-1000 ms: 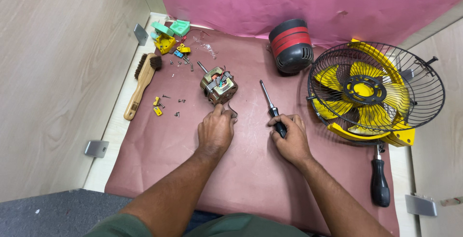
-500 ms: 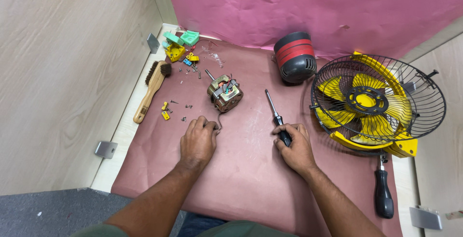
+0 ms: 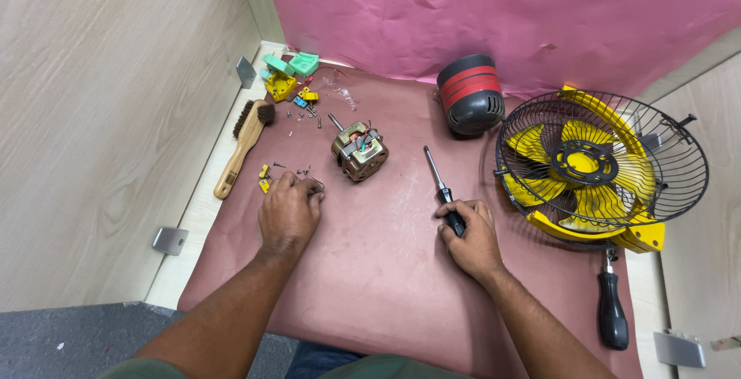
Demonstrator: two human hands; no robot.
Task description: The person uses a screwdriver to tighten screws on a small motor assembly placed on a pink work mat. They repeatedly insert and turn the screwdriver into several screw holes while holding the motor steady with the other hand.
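Note:
My left hand rests knuckles-up on the maroon mat, fingers curled over small loose screws; whether it holds one is hidden. A bare fan motor with copper windings and a shaft sits just beyond it, to the right. My right hand grips the black handle of a screwdriver that lies on the mat, its tip pointing away from me. A yellow fan in a black wire cage lies to the right of that hand.
A black and red motor cover stands at the back. A wooden brush lies along the left edge. Green and yellow plastic parts sit in the far left corner. A second black-handled screwdriver lies at the right, near the mat's edge.
My left hand has moved left, away from the motor, down to the loose screws. My right hand has kept its grip on the screwdriver.

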